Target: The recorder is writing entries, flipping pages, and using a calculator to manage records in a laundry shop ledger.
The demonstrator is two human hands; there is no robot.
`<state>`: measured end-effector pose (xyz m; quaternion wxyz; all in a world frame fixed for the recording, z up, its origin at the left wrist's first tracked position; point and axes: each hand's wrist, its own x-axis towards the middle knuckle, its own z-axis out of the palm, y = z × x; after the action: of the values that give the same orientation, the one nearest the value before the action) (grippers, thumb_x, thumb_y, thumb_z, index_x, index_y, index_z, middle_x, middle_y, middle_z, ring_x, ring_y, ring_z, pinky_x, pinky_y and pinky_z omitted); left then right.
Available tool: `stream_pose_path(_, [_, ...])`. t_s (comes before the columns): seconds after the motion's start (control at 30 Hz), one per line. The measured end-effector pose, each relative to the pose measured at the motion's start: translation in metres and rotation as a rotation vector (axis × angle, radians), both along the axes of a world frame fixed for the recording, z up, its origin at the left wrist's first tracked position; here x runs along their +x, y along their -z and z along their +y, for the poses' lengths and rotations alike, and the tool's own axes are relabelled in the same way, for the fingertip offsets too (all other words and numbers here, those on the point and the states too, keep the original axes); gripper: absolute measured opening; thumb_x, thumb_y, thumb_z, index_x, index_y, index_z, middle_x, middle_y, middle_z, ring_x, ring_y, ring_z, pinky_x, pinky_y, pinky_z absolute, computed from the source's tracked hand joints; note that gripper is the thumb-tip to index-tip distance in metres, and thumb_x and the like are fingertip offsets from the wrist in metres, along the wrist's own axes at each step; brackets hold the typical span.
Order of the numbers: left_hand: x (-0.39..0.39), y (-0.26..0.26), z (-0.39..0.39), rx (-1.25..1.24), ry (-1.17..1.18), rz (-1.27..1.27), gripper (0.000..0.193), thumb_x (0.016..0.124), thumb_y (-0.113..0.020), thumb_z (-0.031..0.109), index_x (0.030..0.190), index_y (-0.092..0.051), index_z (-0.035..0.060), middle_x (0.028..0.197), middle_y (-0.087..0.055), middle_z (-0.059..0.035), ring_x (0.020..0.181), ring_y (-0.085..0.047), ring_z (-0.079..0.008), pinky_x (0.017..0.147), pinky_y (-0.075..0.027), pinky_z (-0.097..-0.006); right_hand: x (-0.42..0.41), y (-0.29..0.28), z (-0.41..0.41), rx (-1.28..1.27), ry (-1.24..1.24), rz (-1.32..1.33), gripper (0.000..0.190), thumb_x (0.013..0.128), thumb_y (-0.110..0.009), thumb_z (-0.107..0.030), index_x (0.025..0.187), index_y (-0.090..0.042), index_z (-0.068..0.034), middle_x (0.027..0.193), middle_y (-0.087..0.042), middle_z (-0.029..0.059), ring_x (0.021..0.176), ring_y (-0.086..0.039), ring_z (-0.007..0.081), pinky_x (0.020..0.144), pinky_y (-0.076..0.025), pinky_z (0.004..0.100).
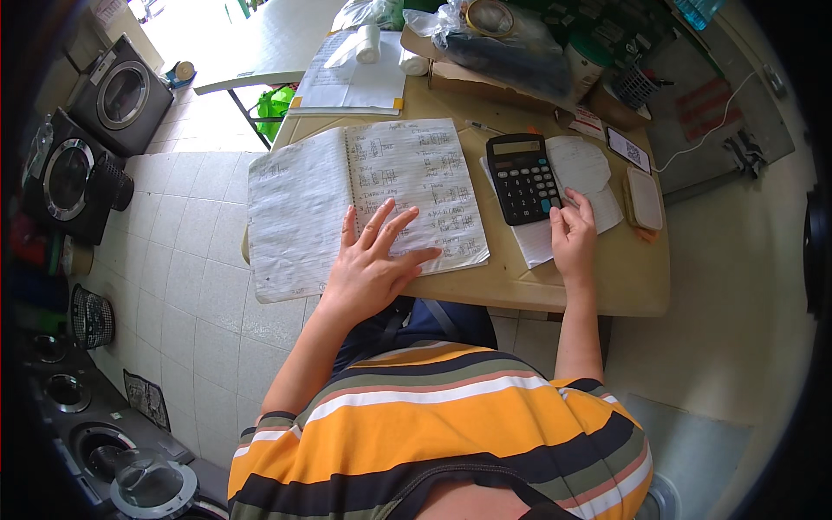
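Observation:
An open ruled notebook with handwriting lies on the tan table. My left hand rests on its right page, fingers spread, holding nothing. To the notebook's right is a black desk calculator, partly on loose ruled paper. My right hand is at the calculator's lower right corner, its thumb at or just over a key and the index finger extended; whether the thumb presses cannot be told. It holds nothing. A pen lies above the calculator.
The table also bears a smartphone, a lidded plastic container, a cardboard box with plastic bags, and papers with a white roll. Front-loading machines and a basket stand at the left.

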<state>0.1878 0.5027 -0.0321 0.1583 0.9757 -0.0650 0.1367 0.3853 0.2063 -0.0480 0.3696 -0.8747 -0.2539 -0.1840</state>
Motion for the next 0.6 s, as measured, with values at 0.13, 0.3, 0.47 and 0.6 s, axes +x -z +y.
stream_pose_path(0.13, [-0.001, 0.001, 0.001, 0.008, 0.002, 0.008, 0.024, 0.096, -0.064, 0.037, 0.119, -0.07, 0.0424, 0.157, -0.041, -0.001, 0.152, -0.028, -0.0282, 0.123, -0.011, -0.066, -0.001, 0.0, 0.002, 0.032, -0.003, 0.037, 0.024, 0.099, -0.062, -0.01, 0.082, -0.061, 0.006, 0.126, -0.061, 0.0244, 0.093, -0.067, 0.0308, 0.072, -0.053, 0.0377])
stream_pose_path(0.3, [0.0, 0.0, 0.001, -0.004, 0.005, -0.017, 0.023, 0.092, -0.069, 0.033, 0.114, -0.074, 0.04, 0.155, -0.044, -0.0033, 0.15, -0.03, -0.0325, 0.122, -0.014, -0.0646, -0.005, -0.007, 0.008, 0.031, -0.022, 0.036, 0.017, 0.099, -0.062, -0.011, 0.089, -0.066, 0.003, 0.128, -0.059, 0.0243, 0.108, -0.064, 0.0327, 0.077, -0.054, 0.0375])
stream_pose_path(0.47, [-0.001, -0.002, 0.0, -0.022, -0.006, -0.029, 0.022, 0.091, -0.07, 0.032, 0.111, -0.076, 0.0388, 0.153, -0.047, -0.0036, 0.15, -0.032, -0.0332, 0.122, -0.014, -0.0643, -0.011, -0.015, 0.025, 0.065, -0.137, 0.032, 0.009, 0.096, -0.067, -0.009, 0.101, -0.075, -0.007, 0.14, -0.052, 0.0233, 0.134, -0.049, 0.0421, 0.094, -0.055, 0.0424])
stream_pose_path(0.6, [0.001, -0.001, 0.0, -0.035, -0.001, -0.039, 0.022, 0.09, -0.07, 0.031, 0.111, -0.076, 0.0388, 0.152, -0.048, -0.0038, 0.149, -0.033, -0.0333, 0.122, -0.014, -0.0639, -0.017, -0.014, 0.038, 0.018, -0.159, -0.028, 0.01, 0.093, -0.07, -0.011, 0.1, -0.076, -0.011, 0.148, -0.046, 0.0218, 0.136, -0.046, 0.0453, 0.106, -0.047, 0.0486])
